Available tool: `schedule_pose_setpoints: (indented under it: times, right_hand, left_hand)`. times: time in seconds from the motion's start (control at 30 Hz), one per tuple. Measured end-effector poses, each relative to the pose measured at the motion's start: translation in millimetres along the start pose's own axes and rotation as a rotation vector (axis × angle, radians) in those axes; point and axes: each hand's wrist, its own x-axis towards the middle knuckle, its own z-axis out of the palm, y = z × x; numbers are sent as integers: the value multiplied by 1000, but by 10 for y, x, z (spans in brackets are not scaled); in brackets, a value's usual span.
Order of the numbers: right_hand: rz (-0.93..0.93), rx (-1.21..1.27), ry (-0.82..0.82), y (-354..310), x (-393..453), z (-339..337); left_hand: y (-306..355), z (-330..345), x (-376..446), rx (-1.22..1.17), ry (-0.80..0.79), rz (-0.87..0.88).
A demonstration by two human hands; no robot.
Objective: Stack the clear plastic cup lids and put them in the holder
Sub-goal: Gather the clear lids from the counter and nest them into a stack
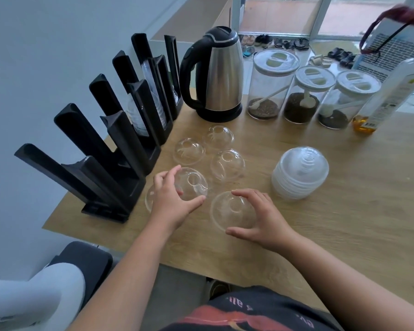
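Several clear dome lids lie rim down on the wooden table [344, 235]. My left hand [172, 201] grips one dome lid [195, 185], slightly tilted, with the rim of another lid [149, 199] showing under it at the left. My right hand [263, 218] cups a second dome lid [230, 209] between thumb and fingers on the table. Three more single lids [189, 150] [219, 137] [227, 164] sit just beyond. A stack of nested lids [300, 174] stands at the right. The black slotted holder [120, 137] runs along the left wall; its far slots hold lids [142, 113].
A steel kettle [219, 75] stands behind the lids. Three lidded glass jars [270, 84] [306, 96] [342, 103] and a bottle of amber liquid [382, 99] line the back right. A dark chair seat [84, 261] sits off the table's near left corner.
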Motion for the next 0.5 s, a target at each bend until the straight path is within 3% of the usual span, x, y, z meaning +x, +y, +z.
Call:
schedule_pose_setpoints:
  times: [0.27,0.5]
  right_hand:
    - [-26,-20,244,-122,-154,-539]
    - [132,-120,547,-19,-125,-1158]
  left_hand:
    - [45,19,147,-235,52,137]
    - [493,158,294,-306,-3,332]
